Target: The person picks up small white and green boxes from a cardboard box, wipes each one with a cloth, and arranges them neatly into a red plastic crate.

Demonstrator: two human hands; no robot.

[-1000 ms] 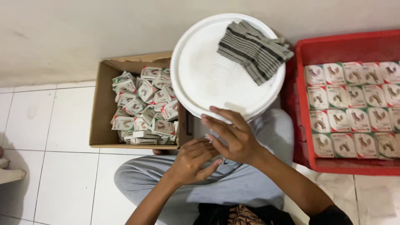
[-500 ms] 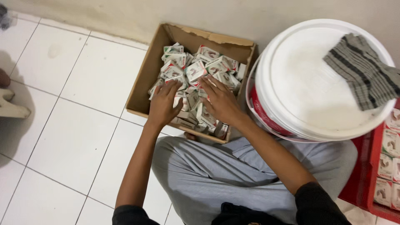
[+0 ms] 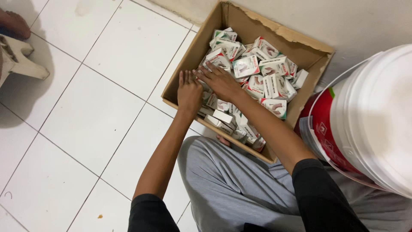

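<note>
A brown cardboard box [image 3: 307, 50] stands on the white tile floor against the wall, full of several small white, green and red packets [image 3: 268, 64]. My left hand [image 3: 189, 91] lies flat, palm down, on the packets at the box's near left side. My right hand [image 3: 220, 80] rests beside it, fingers spread over the packets in the middle of the pile. Both hands touch the packets; no packet is seen gripped in either. My grey-trousered legs [image 3: 240, 189] are folded just in front of the box.
A big white bucket [image 3: 382, 120] with a red label and a white lid stands at the right, close to the box. At the far left edge sit a pale stool leg [image 3: 19, 60] and another person's foot [image 3: 15, 23]. White floor tiles [image 3: 86, 107] spread to the left.
My view has swung left and down from the bucket lid to the box. Both hands left my lap and now press into the packets, nearer the box's left side.
</note>
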